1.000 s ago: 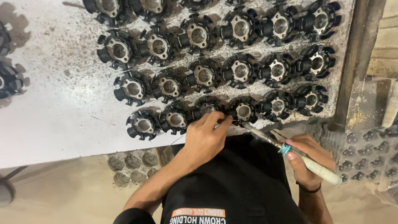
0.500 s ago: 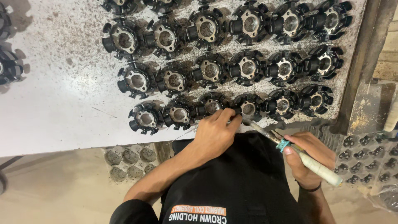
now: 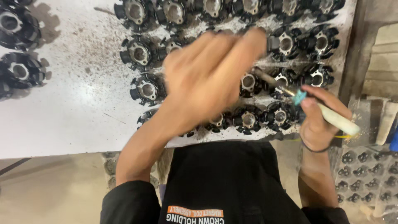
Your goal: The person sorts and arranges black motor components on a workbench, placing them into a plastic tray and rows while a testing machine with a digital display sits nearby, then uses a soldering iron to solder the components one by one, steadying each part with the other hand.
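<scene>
The left hand (image 3: 211,74) is raised over the white worktable (image 3: 74,116) and is blurred by its motion. Its fingers are bent loosely and lie close together, and I cannot tell if they hold anything. It hangs above the middle of the rows of black stator cores (image 3: 143,89), and it hides several of them from the camera.

The right hand (image 3: 319,120) is at the right edge of the table. It is closed around the cream handle of a soldering iron (image 3: 315,108), which has a small turquoise collar where the metal shaft begins. The shaft goes up and to the left from the hand. Its tip lies between the stator cores just to the right of the left hand, near one core with a bright metal centre (image 3: 248,81). I cannot tell if the tip touches a core.

The stator cores stand in rows on the table, each one a black ring with teeth around a metal hub. Two more cores (image 3: 18,70) lie apart at the far left edge.

Below and to the right of the table there is a grey tray (image 3: 365,174) with many small pockets. Small dark parts sit in the pockets, one in each, but they are too small to name.
</scene>
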The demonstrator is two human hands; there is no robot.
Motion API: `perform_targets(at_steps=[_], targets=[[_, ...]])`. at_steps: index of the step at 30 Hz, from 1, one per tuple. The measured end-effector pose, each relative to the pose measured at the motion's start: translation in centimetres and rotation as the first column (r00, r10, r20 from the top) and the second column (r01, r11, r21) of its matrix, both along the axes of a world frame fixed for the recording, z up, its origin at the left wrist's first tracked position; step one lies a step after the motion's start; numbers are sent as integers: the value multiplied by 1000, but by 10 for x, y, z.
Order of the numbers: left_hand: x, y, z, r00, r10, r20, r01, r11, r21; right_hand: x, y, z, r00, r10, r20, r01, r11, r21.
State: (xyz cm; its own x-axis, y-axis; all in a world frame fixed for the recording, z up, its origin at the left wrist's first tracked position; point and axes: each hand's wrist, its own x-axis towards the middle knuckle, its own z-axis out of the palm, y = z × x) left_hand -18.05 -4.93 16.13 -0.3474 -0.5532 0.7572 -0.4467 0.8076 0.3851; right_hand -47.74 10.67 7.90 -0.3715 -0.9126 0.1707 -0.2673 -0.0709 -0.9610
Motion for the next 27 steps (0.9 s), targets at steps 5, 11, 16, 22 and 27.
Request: perform_targets(at_steps=[5,11,16,22,27], targets=[[-47,-31,-65,983,48,176,-108,932,345,6,-51,6,983,10,-181,-14,1000,-21],[-50,-17,-129,965,-7,261,-124,868,482,4,-62,0,988,80,-132,-72,996,60],[-53,-18,-132,972,-19,236,-98,876,473,8,-68,6,980,105,-171,-89,991,99],[-53,-18,-129,965,-58,254,-76,870,487,15,-82,37,917,227,-327,-172,967,188],[-60,-18,-135,970,-60,237,-64,874,482,20,-100,53,893,271,-359,-190,951,245]])
